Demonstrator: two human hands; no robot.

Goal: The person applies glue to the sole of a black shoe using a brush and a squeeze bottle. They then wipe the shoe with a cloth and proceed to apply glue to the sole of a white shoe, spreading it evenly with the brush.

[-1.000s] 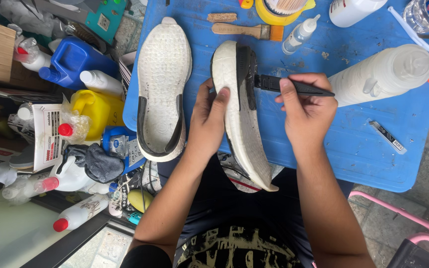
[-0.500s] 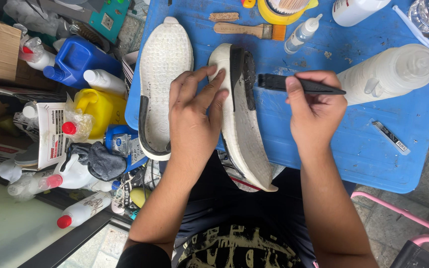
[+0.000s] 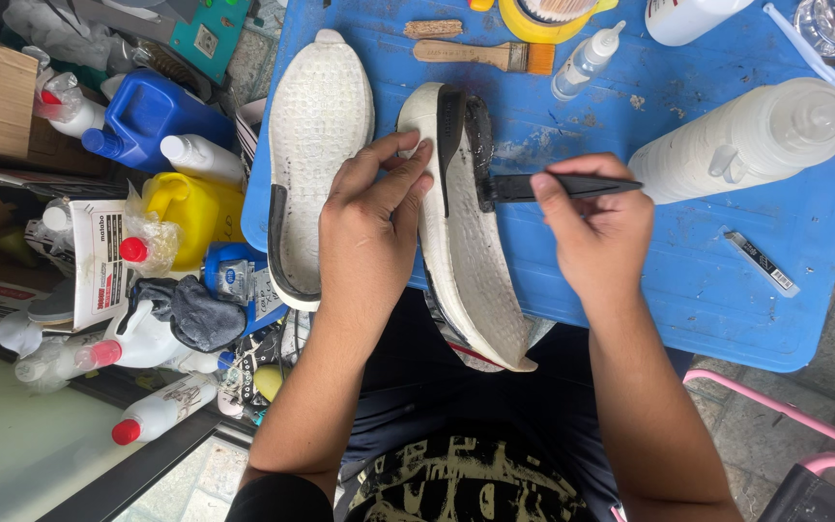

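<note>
Overhead view of our two hands at work on a white shoe sole (image 3: 461,242), which lies sole-up across the near edge of the blue table (image 3: 727,280), between the hands, its heel end reaching past the edge toward our lap. Our left hand (image 3: 369,227) rests flat on the sole's left flank, fingers (image 3: 400,159) extended and lightly spread, pressing near the toe end. Our right hand (image 3: 596,227) is curled closed around the handle of a black tool (image 3: 558,186), whose tip meets a black rubber outsole strip (image 3: 466,145) that stands partly lifted from the white sole.

Just left of the left hand lies a second white sole (image 3: 316,135), a black strip curving along its near end. Beyond the right hand we see a large white squeeze bottle (image 3: 746,140) lying on its side; beyond both hands, a wooden-handled paintbrush (image 3: 480,54) and a small dropper bottle (image 3: 587,60). To the right of the right hand lies a small flat blade case (image 3: 761,261). Far left of the left hand, off the table, stand a blue jug (image 3: 147,111) and a yellow jug (image 3: 186,208) among white bottles.
</note>
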